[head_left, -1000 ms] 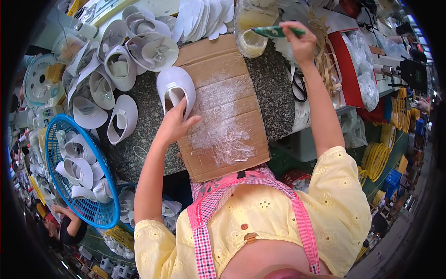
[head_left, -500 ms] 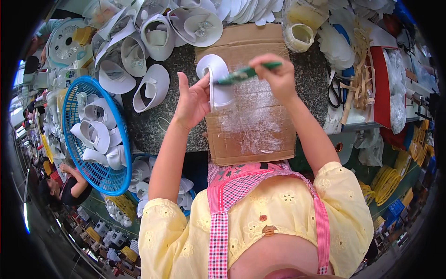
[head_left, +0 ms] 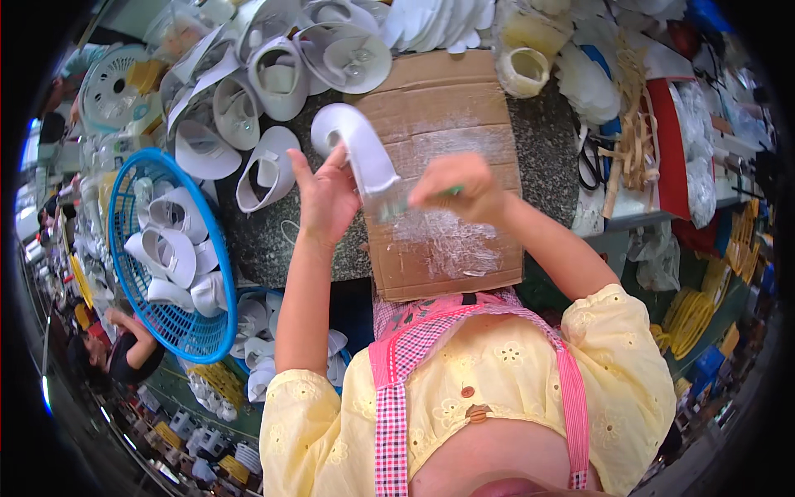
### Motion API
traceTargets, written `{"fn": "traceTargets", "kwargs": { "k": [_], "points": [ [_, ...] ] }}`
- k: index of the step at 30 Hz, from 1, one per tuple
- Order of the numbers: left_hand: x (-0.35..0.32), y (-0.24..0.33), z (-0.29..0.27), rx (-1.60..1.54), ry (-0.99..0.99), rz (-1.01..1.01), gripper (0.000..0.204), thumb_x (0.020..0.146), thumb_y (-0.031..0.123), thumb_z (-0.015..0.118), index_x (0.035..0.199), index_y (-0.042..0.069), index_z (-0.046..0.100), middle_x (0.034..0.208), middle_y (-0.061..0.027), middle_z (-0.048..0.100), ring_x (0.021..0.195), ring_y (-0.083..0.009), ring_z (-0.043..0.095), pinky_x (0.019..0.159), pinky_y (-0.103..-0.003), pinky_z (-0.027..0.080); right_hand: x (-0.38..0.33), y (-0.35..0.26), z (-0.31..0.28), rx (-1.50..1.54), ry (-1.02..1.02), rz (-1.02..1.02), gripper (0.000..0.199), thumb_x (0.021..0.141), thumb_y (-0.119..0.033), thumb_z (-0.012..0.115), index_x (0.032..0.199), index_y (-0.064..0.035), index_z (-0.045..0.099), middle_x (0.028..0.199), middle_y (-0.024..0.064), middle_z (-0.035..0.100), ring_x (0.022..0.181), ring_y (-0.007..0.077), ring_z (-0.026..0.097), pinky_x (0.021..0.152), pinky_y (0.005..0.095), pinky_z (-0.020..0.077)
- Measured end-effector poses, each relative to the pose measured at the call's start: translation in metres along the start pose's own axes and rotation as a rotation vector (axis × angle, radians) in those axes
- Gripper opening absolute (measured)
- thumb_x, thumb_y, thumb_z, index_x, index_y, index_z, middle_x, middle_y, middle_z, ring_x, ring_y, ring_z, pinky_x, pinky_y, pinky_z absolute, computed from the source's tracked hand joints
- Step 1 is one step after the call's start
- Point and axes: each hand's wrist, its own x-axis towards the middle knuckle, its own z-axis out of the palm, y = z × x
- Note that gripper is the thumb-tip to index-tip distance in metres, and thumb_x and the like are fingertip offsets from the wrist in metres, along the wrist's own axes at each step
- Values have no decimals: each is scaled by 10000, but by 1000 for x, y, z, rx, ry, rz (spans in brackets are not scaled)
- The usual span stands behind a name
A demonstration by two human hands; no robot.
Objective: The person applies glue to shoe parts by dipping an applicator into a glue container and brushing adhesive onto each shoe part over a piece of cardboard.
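Note:
A white shoe upper (head_left: 368,153) hangs tilted over the left half of a glue-smeared cardboard sheet (head_left: 435,87). My left hand (head_left: 325,203) holds it from its left side, thumb raised apart and fingers tucked into it. In my right hand (head_left: 460,186), fingers wrapped round, is a green-handled brush (head_left: 452,191). Most of its handle is hidden by the hand. The blurred bristle end is just below the upper's lower edge; whether it touches cannot be made out. Another white upper (head_left: 281,170) lies on the dark stone tabletop left of my left hand.
A blue plastic basket (head_left: 222,290) holding several white uppers stands at the left. More uppers (head_left: 281,79) crowd the far left of the table. A glue-crusted container (head_left: 525,70) and stacked white pieces (head_left: 588,87) stand beyond the cardboard. Black-handled scissors (head_left: 590,166) lie at the right.
The upper has moved left and tilted, its lower end swinging right. My right hand has come down and left, taking the brush from the upper's side to below its lower edge.

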Motion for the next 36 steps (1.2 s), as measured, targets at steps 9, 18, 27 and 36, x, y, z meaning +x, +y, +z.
{"fn": "traceTargets", "kwargs": {
  "k": [9, 18, 27, 36],
  "points": [
    [42, -33, -50, 901, 380, 136, 472, 894, 433, 337, 564, 112, 439, 542, 20, 423, 491, -108, 427, 425, -253, 324, -29, 60, -153, -1017, 776, 160, 102, 631, -186, 630, 710, -125, 612, 675, 87, 586, 654, 264, 574, 603, 359, 450],
    [7, -16, -10, 2138, -435, 479, 403, 683, 141, 617, 1038, -30, 532, 1220, -197, 347, 1064, -374, 375, 886, -401, 328, -58, 12, -176, -649, 579, 191, 71, 712, -30, 628, 782, -31, 618, 751, 76, 631, 702, 146, 604, 629, 235, 456],
    [15, -9, -7, 1054, -19, 156, 337, 822, 144, 532, 1120, 4, 460, 977, -46, 539, 834, -127, 517, 713, -260, 419, -58, -13, -111, 110, 842, 375, 116, 799, -177, 597, 844, -70, 600, 705, 13, 570, 583, 63, 515, 441, 191, 413],
    [-5, -14, 30, 569, -161, -150, 1169, 517, 864, 47, 1274, 21, 333, 1187, -104, 484, 1081, -202, 462, 918, -347, 336, -7, 5, -31, 253, 541, 287, 82, 808, -86, 563, 845, -29, 609, 796, 51, 602, 608, 80, 528, 491, 190, 418]
  ]
}}
